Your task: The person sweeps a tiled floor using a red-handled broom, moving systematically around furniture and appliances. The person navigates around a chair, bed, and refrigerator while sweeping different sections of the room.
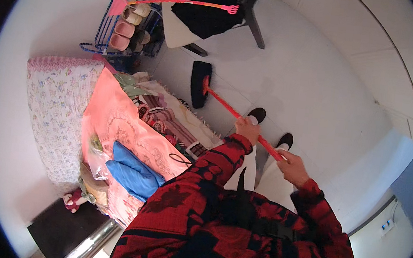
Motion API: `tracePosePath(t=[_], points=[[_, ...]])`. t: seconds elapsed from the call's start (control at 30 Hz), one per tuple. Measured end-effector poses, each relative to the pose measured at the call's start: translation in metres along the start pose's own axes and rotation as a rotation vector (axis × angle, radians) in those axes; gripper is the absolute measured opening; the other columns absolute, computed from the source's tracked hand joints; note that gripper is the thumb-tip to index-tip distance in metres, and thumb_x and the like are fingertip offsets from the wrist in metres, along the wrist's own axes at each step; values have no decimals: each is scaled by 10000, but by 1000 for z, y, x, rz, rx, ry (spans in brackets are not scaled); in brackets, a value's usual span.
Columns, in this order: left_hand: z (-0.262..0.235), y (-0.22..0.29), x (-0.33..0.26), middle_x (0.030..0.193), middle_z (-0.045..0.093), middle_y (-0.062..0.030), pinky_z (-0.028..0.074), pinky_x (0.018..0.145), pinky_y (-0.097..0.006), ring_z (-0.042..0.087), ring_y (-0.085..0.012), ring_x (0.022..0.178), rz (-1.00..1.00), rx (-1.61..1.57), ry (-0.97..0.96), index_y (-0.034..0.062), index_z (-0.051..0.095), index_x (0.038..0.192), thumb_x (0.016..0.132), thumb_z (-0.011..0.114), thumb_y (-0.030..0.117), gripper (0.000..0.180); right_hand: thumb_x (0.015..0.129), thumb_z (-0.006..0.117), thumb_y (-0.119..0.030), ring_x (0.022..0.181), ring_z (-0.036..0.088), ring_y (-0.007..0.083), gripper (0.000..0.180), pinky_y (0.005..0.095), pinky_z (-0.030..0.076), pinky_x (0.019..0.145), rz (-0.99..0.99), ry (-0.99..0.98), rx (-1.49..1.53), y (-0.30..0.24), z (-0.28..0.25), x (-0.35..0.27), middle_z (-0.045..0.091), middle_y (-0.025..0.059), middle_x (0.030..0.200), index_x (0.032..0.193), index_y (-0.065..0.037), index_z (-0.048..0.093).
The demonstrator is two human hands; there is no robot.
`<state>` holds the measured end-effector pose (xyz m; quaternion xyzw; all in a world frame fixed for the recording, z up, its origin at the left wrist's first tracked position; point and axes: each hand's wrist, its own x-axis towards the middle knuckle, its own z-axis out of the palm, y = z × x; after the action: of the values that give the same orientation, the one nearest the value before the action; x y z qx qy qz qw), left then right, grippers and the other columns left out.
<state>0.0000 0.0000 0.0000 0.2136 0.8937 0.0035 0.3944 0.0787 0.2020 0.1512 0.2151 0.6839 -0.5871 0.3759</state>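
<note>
A broom with a red handle (225, 104) runs slantwise across the floor in front of me. Its wide black head (200, 84) rests on the pale tiles, left of my shoes. My left hand (247, 129) is closed round the middle of the handle. Farther up, near the handle's top end, my right hand (293, 169) grips it too. Both my forearms are in red and black checked sleeves.
On the left, a table or bed with a pink cloth (113, 104) holds a folded blue item (134, 172). A blue shoe rack (107, 30) with several shoes stands at the far left. Beside it, a chair (172, 31) bears black cloth and a red back scratcher (189, 2).
</note>
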Motion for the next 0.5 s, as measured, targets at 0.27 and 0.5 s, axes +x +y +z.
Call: tracePosePath(t=[0.27,0.5], points=[[-10,108,-20,862,643,-103,360,799,-617,579,-319,957,475,-16,-4,118,679,799,743,657,244,139,795,647,-97,786,552,126,420,288,477,747,-2,197,179,52,-40,-113,633,106,876,1195,12,580],[-36,121,3,842,633,-77,365,735,-553,596,-282,891,562,233,95,135,673,773,723,649,218,99,809,626,-92,713,537,79,451,252,476,662,-116,300,144,83,-49,-99,609,33,880,1246,0,566]])
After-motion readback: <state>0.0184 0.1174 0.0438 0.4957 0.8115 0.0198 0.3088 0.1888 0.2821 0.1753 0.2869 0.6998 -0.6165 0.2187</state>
